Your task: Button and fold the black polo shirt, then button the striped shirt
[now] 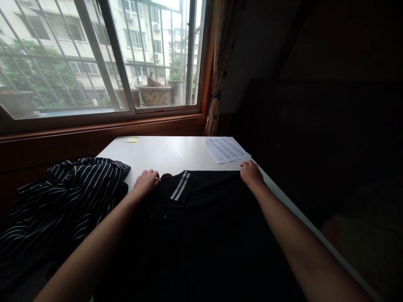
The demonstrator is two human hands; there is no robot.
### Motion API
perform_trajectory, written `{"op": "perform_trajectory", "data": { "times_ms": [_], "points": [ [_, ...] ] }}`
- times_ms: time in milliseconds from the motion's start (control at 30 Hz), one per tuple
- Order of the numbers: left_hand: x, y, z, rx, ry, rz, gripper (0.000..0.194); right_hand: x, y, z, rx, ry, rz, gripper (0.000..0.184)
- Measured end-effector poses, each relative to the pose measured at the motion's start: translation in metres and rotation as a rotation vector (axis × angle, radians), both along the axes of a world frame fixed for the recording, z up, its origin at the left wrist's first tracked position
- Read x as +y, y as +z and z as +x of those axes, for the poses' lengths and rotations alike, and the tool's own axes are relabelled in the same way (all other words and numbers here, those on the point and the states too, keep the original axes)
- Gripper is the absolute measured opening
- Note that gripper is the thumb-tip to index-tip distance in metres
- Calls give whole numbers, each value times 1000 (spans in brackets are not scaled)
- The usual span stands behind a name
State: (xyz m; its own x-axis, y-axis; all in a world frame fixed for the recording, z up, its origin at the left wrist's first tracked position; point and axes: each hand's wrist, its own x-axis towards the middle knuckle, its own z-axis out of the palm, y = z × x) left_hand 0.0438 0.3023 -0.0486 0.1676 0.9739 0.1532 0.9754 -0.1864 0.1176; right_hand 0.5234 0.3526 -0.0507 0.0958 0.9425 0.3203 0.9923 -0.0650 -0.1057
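Note:
A black garment (204,218), which looks like a shirt with a collar and buttons, is spread over the white table in front of me. Two pale stripes cross its collar or cuff piece near the far edge. My left hand (147,181) pinches the garment's far left corner. At the far right corner, my right hand (251,172) grips the cloth with bent fingers. Just beyond the cloth, beside my left hand, part of a small brown round object (166,175) shows. The garment's near part is too dark to make out.
Black-and-white striped clothing (72,197) lies heaped at the table's left. Printed sheets (225,149) rest at the back right of the white table (170,151), and a yellow sticky note (132,139) at the back left. Behind stand a barred window and a tied curtain (217,84).

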Motion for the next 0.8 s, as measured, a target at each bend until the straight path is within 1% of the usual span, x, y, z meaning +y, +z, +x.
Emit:
{"op": "perform_trajectory", "data": {
  "times_ms": [100, 167, 200, 267, 333, 433, 500, 567, 633, 667, 733, 800],
  "points": [
    [12, 0, -3, -18, 2, -29, 19, -4, -6, -40, -1, 265, -62, 28],
    [13, -1, -2, -17, 21, -19, 18, -6, -14, -68, 4, 391, -94, 28],
    [12, -2, -1, -12, 39, -4, 18, -7, -20, -81, 8, 426, -101, 32],
    [6, -6, 3, 1, 89, 41, 19, -8, -29, -102, 18, 453, -102, 41],
    [-1, -11, 7, 12, 138, 95, 21, -8, -35, -115, 27, 455, -97, 45],
    [-11, -15, 12, 19, 180, 164, 24, -10, -37, -120, 44, 435, -70, 48],
    [-15, -14, 13, 17, 164, 219, 27, -13, -35, -119, 59, 401, -36, 48],
    [-19, -10, 16, 17, 76, 295, 32, -18, -34, -116, 71, 374, -12, 45],
    [-23, -7, 22, 32, -74, 342, 37, -23, -34, -112, 74, 375, -14, 43],
    [-26, -7, 27, 45, -152, 334, 40, -25, -35, -109, 69, 388, -33, 44],
    [-33, -11, 37, 68, -263, 245, 48, -29, -38, -98, 52, 410, -101, 51],
    [-39, -18, 46, 67, -294, 117, 56, -31, -41, -80, 34, 398, -189, 59]
  ]
}}
